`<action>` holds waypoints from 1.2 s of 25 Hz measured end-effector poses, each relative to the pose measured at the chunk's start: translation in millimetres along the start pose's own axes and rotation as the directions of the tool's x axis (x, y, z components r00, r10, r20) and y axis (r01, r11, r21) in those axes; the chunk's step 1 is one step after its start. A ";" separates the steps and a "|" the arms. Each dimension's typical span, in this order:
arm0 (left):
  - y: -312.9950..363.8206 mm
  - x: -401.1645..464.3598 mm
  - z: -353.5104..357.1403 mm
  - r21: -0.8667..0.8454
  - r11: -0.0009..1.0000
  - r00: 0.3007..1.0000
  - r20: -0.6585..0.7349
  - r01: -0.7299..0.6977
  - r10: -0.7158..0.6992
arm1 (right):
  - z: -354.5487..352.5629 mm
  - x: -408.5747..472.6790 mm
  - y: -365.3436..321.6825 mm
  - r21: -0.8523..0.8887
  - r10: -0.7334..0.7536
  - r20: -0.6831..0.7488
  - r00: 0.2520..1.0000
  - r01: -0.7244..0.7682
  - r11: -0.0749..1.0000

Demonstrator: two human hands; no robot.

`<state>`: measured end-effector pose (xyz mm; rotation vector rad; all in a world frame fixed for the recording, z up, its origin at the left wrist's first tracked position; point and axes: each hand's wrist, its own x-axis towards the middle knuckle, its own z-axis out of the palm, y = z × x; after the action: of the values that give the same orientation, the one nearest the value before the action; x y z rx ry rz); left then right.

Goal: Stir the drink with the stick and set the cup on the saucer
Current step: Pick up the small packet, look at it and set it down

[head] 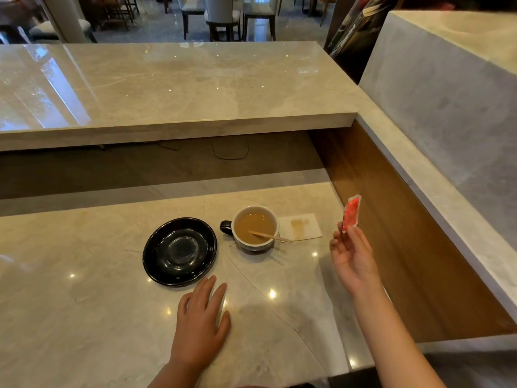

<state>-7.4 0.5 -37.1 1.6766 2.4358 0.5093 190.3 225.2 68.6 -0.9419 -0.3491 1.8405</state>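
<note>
A dark cup (253, 246) with a white inside holds a light brown drink and stands on the marble counter, its handle pointing left. A thin wooden stick (270, 237) leans in the drink and juts over the right rim. To the cup's left lies an empty black saucer (156, 256). My left hand (202, 323) rests flat on the counter, fingers apart, just below the saucer. Off to the right of the cup, my right hand (352, 256) is raised and pinches a red sachet (351, 212) between its fingertips.
A white paper napkin (306, 224) with a brown stain lies right of the cup. A raised marble ledge (179, 124) runs across the back, a wooden side wall (391, 247) closes the right. A dark cable lies under the ledge.
</note>
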 end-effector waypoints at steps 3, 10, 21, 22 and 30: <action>1.2 -0.1 -1.6 0.015 1.000 1.000 -0.004 0.001 0.000 | -34.6 1.0 -4.2 -0.015 -0.065 -0.076 0.995 0.064 0.998; 3.4 0.8 -2.7 0.055 0.998 1.000 0.006 0.015 -0.015 | -63.8 -8.7 1.3 -0.502 -0.299 -0.199 0.933 0.166 0.849; 4.2 0.8 -4.4 0.048 0.998 0.999 0.021 0.039 -0.040 | -111.3 0.3 31.3 -0.856 -0.463 0.510 0.725 0.376 -0.356; 4.1 1.0 -4.2 0.049 0.998 0.999 0.025 0.040 -0.042 | -113.9 1.2 32.0 -0.821 -0.415 0.545 0.729 0.361 -0.443; 4.1 0.6 -3.3 0.049 0.998 0.998 0.038 0.045 -0.047 | -106.4 -7.6 40.5 -0.748 -0.296 0.461 0.837 0.187 -0.636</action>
<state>-5.0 1.7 -32.6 1.6287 2.4714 0.4118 244.0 182.0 -22.3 -1.7074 -2.3947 0.1347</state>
